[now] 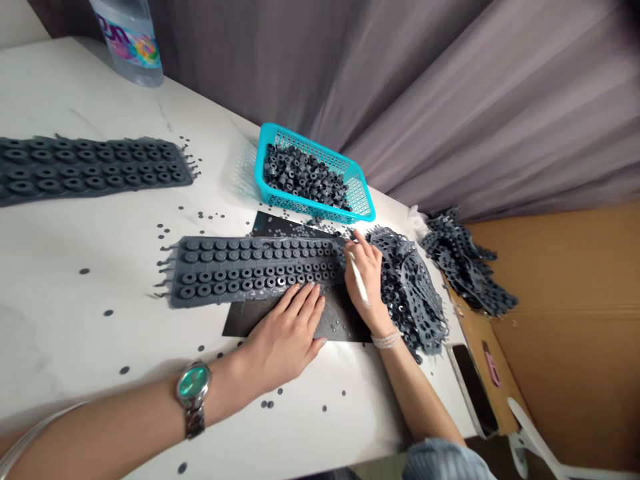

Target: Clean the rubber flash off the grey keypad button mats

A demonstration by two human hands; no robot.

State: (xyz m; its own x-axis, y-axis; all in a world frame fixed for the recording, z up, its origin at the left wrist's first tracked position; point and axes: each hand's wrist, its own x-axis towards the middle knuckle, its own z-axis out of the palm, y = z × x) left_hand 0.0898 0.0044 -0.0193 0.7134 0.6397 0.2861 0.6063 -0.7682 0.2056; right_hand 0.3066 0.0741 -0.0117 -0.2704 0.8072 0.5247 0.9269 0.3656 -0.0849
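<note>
A dark grey rubber sheet [260, 263] with rows of raised rings lies across a black mat [345, 320]. My left hand [290, 327] rests flat, its fingertips on the sheet's near edge. Closed around a white pen-like tool [359, 280], my right hand [367, 273] is at the sheet's right end. The tool's tip is too small to make out. Just right of that hand lies a heap of punched-out rubber webbing [415, 287] with loose rings beside it.
Behind the sheet stands a turquoise basket [367, 210] holding many small rubber rings. Another ringed sheet [90, 167] lies at left, near a plastic bottle [133, 47]. Small discs are scattered over the white table [100, 267]. A phone [475, 390] and more webbing [465, 260] are at right.
</note>
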